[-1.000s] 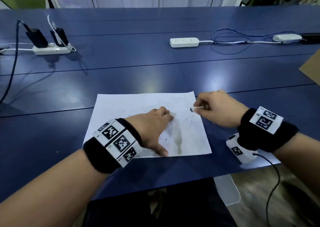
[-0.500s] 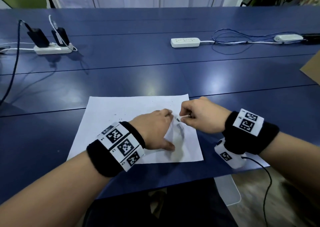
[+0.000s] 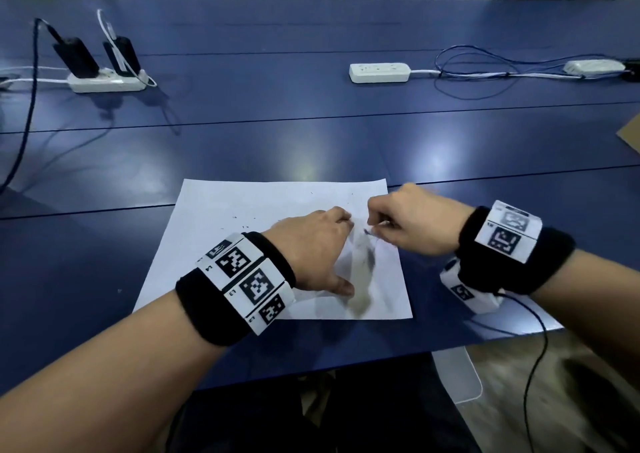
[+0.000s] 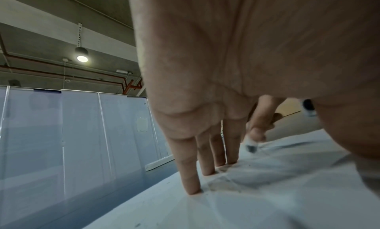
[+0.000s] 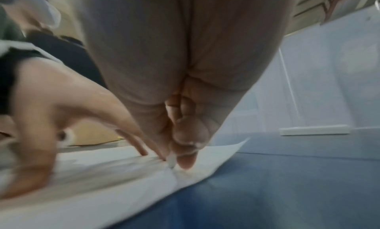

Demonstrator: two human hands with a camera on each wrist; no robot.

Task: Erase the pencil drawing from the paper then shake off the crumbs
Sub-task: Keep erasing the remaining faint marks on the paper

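Left hand (image 3: 313,246) flat on paper (image 3: 242,244), fingers (image 4: 190,175) straight, spread a little, tips pressing sheet down. Right hand (image 3: 412,224) curled, thumb and fingertips pinching small white eraser (image 4: 251,147); its dark smudged tip touches paper just beside left fingertips. Paper: thin white sheet near front edge of glossy blue table (image 3: 311,134), wrinkled where rubbed. Grey pencil smear (image 3: 362,272) between hands; dark crumbs (image 3: 244,222) scattered beyond left hand.
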